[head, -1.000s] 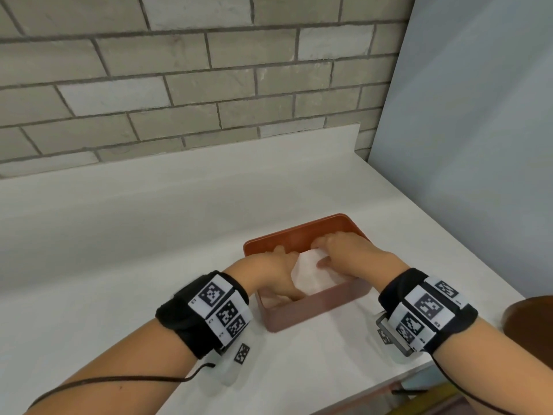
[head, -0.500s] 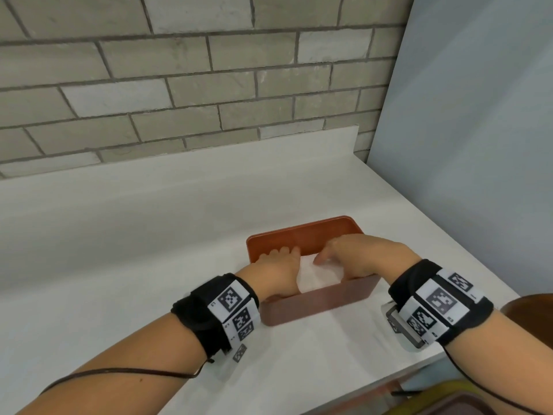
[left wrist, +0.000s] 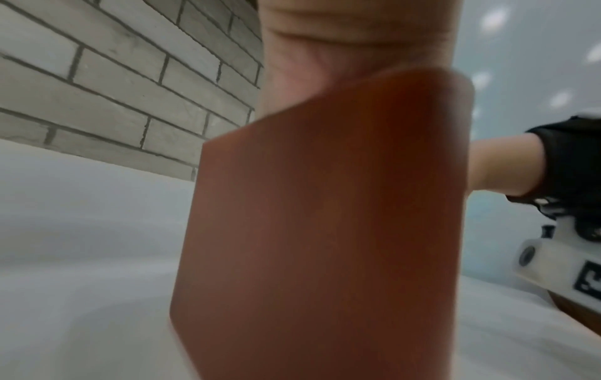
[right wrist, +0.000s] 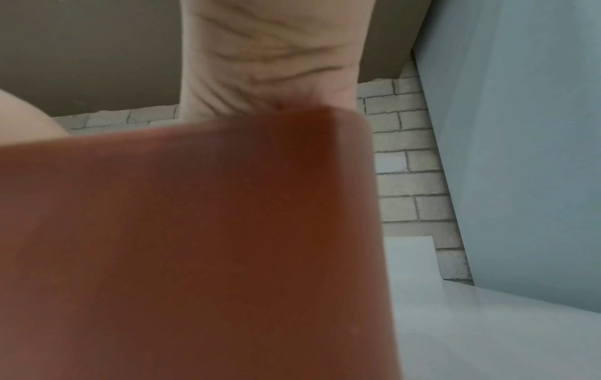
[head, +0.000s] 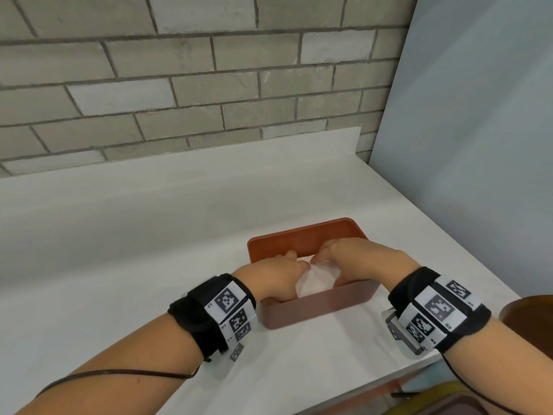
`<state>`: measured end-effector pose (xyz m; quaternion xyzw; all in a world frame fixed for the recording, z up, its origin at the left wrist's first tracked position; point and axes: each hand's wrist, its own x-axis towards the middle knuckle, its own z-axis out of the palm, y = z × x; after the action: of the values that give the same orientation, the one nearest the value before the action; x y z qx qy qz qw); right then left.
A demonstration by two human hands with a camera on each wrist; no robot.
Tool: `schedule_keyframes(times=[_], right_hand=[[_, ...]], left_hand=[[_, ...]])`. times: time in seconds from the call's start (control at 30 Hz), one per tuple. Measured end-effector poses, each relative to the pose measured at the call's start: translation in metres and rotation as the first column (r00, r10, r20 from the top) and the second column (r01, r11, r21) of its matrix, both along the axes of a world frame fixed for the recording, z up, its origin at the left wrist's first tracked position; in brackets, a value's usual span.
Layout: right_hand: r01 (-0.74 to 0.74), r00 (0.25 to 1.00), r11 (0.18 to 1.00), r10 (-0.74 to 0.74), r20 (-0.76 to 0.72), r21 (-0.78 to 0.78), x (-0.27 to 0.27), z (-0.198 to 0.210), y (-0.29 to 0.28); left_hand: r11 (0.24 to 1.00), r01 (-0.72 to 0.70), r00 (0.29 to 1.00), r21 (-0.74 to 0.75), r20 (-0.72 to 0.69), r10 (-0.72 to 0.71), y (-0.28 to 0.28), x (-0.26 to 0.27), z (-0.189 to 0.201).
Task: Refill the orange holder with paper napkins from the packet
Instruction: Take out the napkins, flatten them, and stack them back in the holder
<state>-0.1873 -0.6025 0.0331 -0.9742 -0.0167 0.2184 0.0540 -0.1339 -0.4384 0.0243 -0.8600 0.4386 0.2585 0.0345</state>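
The orange holder (head: 302,235) stands on the white counter (head: 134,265), and both hands reach down into it. A white wad of napkins (head: 314,281), with a shiny film over its top, sits between them inside the holder. My left hand (head: 291,262) holds the wad's left side, its fingers going down along the holder's inner wall. My right hand (head: 327,254) curls over the top of the wad and pinches it. The wrist views show only the holder's blurred outer wall (left wrist: 325,231) (right wrist: 195,231) with the wrists above it; the fingers are hidden there.
A brick wall runs behind the counter's low white upstand. A grey-blue panel (head: 478,145) closes the right side. A round brown object (head: 529,319) sits at the counter's right front edge. The counter's front edge runs close under my right wrist.
Both hands have closed in on the napkins. The flat white sheet now bunches up into a wad between them, and the right fingers have curled over its top.
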Motion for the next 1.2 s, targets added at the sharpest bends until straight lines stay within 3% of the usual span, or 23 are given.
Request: schedule_keyframes(times=[0.13, 0.27, 0.43, 0.6, 0.7, 0.83, 0.97, 1.1, 1.2], right_hand=[[0.057, 0.959, 0.976, -0.112, 0.261, 0.21, -0.012, 0.003, -0.002], [0.038, 0.86, 0.912, -0.238, 0.452, 0.408, -0.037, -0.002, 0.005], [0.121, 0.834, 0.929, -0.286, 0.472, 0.35, -0.043, -0.006, 0.015], [0.209, 0.858, 0.936, -0.314, 0.405, 0.283, -0.035, -0.013, 0.014], [0.151, 0.832, 0.933, -0.299, 0.468, 0.327, -0.036, -0.012, 0.014], [0.012, 0.619, 0.914, -0.325, 0.715, 0.405, -0.054, -0.006, 0.019], [-0.019, 0.416, 0.837, -0.491, 0.765, 0.548, -0.097, 0.007, 0.038], [0.06, 0.35, 0.747, -0.637, 0.687, 0.662, -0.156, 0.003, 0.067], [0.212, 0.347, 0.68, -0.723, 0.597, 0.702, -0.207, -0.01, 0.087]], left_hand=[[0.976, -0.015, 0.998, -0.216, 0.061, 0.028, 0.011, 0.0, 0.015], [0.97, -0.013, 0.987, -0.241, 0.15, 0.05, 0.035, -0.005, 0.013], [0.939, -0.015, 0.979, -0.345, 0.188, 0.084, 0.052, -0.011, 0.007], [0.966, -0.024, 0.982, -0.259, 0.175, 0.072, 0.053, -0.013, 0.011], [0.955, -0.057, 0.987, -0.291, 0.129, 0.099, 0.054, -0.012, 0.012], [0.832, -0.107, 0.983, -0.544, 0.066, 0.17, 0.057, -0.019, 0.023], [0.644, -0.114, 0.986, -0.757, -0.005, 0.169, 0.071, -0.033, 0.037], [0.497, -0.143, 0.989, -0.856, -0.108, 0.098, 0.087, -0.057, 0.047], [0.454, -0.136, 0.989, -0.88, -0.146, 0.013, 0.101, -0.082, 0.047]])
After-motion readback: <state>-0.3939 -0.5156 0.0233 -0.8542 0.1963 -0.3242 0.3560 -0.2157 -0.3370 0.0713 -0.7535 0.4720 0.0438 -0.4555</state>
